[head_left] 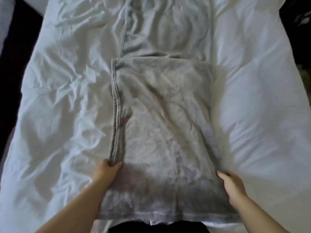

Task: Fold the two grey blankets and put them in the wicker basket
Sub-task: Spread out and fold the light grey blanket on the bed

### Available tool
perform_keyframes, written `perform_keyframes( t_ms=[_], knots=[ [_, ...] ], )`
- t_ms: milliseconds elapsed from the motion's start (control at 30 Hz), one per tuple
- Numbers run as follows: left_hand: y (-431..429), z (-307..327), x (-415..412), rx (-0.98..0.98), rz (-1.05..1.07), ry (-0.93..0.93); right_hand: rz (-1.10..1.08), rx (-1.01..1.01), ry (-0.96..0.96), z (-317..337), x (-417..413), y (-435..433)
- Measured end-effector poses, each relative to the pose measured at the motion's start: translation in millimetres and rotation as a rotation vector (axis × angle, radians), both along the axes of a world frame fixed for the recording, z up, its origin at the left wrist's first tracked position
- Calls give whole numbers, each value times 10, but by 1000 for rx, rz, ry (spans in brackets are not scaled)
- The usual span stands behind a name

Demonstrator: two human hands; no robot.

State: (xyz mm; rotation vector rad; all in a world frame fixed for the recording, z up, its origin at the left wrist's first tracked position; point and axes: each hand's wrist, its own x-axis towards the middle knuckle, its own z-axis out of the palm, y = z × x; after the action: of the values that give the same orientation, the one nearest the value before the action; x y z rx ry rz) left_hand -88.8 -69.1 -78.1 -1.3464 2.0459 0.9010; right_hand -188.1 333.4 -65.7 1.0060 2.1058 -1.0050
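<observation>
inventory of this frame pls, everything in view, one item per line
folded grey blanket: one, grey, centre of the bed, near end at the person
far grey cloth: one, paler grey, lying lengthwise beyond the folded blanket; cannot tell whether it is a separate blanket
white bedding: one, white, creased, under both
dark surround: dark, beside the bed left and right; too dim to identify
wicker basket: none in view
black garment: one, black, bottom edge, on the person
left hand: one, pinches the stacked hems at the blanket's left edge
right hand: one, at the blanket's right edge; grip unclear
</observation>
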Motion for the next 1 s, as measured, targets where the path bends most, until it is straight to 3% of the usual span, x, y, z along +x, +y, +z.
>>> perform_keyframes(
  t_ms=[67, 267, 333, 533, 767, 900, 1000],
  knots=[
    [41, 80, 160, 16, -40, -22, -46, -45, -67, 67, 192, 66],
    [101, 472, 373, 179, -191, -149, 184, -136, -504, 425, 296, 149],
    [108, 682, 394, 138, -206, -149, 263, -143, -549, 629, 221, 120],
    [246, 1042, 730, -49, -22, 3, 280, -110, -280, 904, 314, 82],
    [520, 1126, 1403, -167, 108, 156, 43, -230, -153, 700, 992, 480],
    [621, 1157, 1685, -119, 195, 251, -102, -299, -58, 779, 1290, 644],
    [665, 1229, 1952, -40, 116, 233, -184, -343, 11, 916, 1557, 715]
  ],
)
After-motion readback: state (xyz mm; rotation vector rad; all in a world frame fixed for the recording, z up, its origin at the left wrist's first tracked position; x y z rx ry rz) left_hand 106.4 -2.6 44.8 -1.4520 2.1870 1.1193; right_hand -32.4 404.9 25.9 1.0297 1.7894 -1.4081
